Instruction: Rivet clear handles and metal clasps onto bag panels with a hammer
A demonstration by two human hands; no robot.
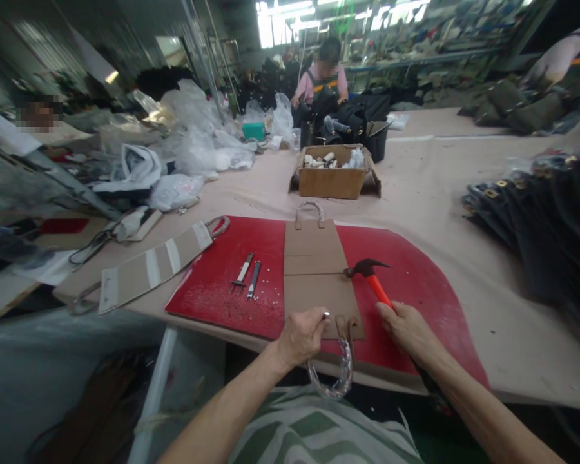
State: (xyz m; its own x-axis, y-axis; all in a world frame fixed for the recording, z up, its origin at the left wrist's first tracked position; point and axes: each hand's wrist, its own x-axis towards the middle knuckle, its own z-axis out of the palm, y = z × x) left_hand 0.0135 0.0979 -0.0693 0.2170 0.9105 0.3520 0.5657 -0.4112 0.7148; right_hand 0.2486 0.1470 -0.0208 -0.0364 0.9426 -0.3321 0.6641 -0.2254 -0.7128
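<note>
A tan bag panel (314, 258) lies flat on a red mat (410, 283). One plastic-wrapped handle (330, 389) hangs from its near end over the table edge; another handle (311, 206) loops at the far end. My left hand (302, 332) is pinched over the panel's near part around a small metal punch (325, 315), most of it hidden in the fingers. Closed around the orange grip of a claw hammer (377, 287), my right hand (410, 325) is on the right. The hammer head is beside the panel's right edge.
Two metal pronged tools (242, 272) (254, 280) lie on the mat's left. Another panel with white strips (157, 265) rests further left. A cardboard box (332, 180) stands ahead, dark pieces (541, 212) are stacked right, and a person (323, 80) sits across the table.
</note>
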